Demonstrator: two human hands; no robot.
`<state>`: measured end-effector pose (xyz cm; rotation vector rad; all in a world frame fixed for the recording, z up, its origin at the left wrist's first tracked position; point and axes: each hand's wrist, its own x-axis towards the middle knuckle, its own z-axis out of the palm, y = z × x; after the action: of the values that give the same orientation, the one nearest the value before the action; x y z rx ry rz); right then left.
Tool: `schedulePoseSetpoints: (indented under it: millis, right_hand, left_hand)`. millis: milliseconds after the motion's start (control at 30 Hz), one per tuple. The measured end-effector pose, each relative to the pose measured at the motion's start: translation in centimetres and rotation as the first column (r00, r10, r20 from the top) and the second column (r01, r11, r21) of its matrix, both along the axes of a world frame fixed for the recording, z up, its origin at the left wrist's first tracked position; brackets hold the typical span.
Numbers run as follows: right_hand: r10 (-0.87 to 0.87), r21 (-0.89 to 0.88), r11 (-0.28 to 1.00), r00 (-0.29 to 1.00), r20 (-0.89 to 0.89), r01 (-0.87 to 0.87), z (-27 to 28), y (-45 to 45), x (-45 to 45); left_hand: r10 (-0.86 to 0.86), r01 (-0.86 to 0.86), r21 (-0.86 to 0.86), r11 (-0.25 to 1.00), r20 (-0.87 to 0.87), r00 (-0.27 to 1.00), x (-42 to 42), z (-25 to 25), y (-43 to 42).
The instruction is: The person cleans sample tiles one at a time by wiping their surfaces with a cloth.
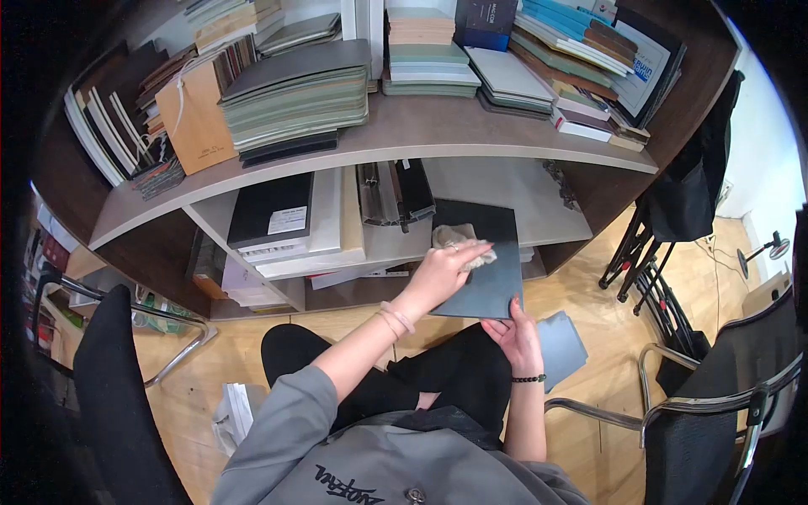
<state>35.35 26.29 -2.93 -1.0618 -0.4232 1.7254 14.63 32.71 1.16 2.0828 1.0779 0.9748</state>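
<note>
By the brown wooden shelf (pixel 438 118), a flat dark-grey panel (pixel 480 295) is pinched by the right fingers (pixel 516 308); a crumpled beige cloth (pixel 454 236) is gripped by the left fingers (pixel 476 251). Likely light and stiff, the panel is best held by its edges.

two hands (pixel 446 273), one held panel (pixel 488 290), one cloth (pixel 480 255), one fan (pixel 779 245)

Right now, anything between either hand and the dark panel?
Left hand: yes, a crumpled cloth is between it and the face of the dark panel. Right hand: nothing visible; it holds the near edge directly, thumb at the right corner.
</note>
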Motion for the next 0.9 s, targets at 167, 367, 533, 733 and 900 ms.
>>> schedulePoseSetpoints:
  millis: [167, 367, 533, 733, 900]
  right_hand:
    - [0.002, 0.008, 1.0, 1.0, -0.021, -0.002, -1.3, 0.0, 0.5]
    - [0.051, 0.036, 0.998, 0.982, -0.184, -0.045, 0.6, 0.0, 0.8]
    - [0.002, -0.043, 0.999, 1.0, -0.028, -0.004, 0.9, 0.4, -0.2]
    - [-0.083, 0.007, 0.997, 0.996, -0.008, 0.083, -0.4, 0.4, -0.7]
    - [-0.101, 0.101, 0.99, 0.995, -0.004, 0.101, -1.8, 1.0, 0.0]
  left_hand:
    - [0.091, -0.016, 0.526, 0.85, -0.116, 0.989, 4.0, 1.1, -2.3]
    - [0.123, -0.105, 0.285, 0.953, -0.046, 0.991, 1.3, 0.9, -4.0]
    - [0.649, -0.435, -0.493, 0.753, 0.448, 0.615, -3.3, -8.9, -0.9]
    - [0.576, -0.498, -0.509, 0.702, -0.005, 0.817, -2.4, -0.9, -1.3]
    - [0.412, -0.424, -0.629, 0.652, -0.176, 0.894, -3.8, -2.0, -1.5]
